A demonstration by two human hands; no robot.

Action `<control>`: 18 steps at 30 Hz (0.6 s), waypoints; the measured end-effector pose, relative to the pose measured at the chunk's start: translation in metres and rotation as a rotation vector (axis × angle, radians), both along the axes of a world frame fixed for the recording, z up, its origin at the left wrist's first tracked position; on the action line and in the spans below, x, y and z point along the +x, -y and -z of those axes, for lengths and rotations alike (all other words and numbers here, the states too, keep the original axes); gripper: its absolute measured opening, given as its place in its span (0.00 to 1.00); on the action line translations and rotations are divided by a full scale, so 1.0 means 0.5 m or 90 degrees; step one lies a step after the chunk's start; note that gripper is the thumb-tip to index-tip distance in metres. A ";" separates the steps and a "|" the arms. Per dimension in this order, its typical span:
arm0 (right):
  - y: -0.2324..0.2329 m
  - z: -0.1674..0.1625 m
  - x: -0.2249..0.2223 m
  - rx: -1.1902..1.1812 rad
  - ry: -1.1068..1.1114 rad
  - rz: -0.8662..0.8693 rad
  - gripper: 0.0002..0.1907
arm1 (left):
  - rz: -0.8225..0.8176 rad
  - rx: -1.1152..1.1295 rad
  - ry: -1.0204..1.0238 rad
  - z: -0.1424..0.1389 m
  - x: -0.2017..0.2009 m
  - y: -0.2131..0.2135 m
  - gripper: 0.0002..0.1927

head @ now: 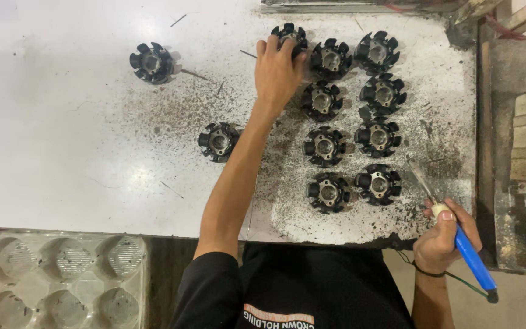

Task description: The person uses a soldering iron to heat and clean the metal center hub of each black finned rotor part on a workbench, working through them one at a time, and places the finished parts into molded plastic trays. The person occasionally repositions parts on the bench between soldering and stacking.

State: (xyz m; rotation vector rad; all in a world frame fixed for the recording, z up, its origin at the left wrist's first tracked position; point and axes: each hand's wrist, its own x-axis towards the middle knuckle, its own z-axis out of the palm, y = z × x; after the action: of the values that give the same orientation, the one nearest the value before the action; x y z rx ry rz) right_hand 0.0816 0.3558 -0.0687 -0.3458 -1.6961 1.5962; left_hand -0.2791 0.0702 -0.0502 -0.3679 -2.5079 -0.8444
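Note:
My left hand (277,70) reaches across the white table (62,152) and grips a black round slotted metal part (290,35) at the far top of a group. Several similar black parts stand in two columns to its right, such as one (330,60) beside the hand and one (328,192) nearest me. Two more stand apart: one (151,62) at the far left, one (218,141) just left of my forearm. My right hand (442,237) holds a blue-handled tool (471,256) with a metal tip (421,180) at the table's near right corner.
Dark filings and grit cover the right half of the table. A clear plastic tray (59,280) with round pockets sits below the table's near edge at left. Wooden boards and a grimy shelf (522,140) stand to the right.

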 end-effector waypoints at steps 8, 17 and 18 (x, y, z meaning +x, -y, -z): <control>0.001 -0.002 -0.003 0.004 -0.003 -0.008 0.13 | -0.025 0.005 0.118 -0.014 0.021 0.145 0.25; 0.001 -0.002 -0.002 -0.003 -0.013 0.001 0.13 | 0.104 -0.001 0.190 -0.039 0.009 0.123 0.27; 0.002 -0.001 -0.002 -0.004 -0.022 0.005 0.12 | 0.114 0.000 0.195 -0.037 0.016 0.125 0.28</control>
State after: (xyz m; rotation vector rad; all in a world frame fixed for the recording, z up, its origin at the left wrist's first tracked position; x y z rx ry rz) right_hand 0.0808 0.3549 -0.0684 -0.3253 -1.6614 1.5939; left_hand -0.2710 0.0076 -0.0317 -0.5026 -2.7873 -1.0393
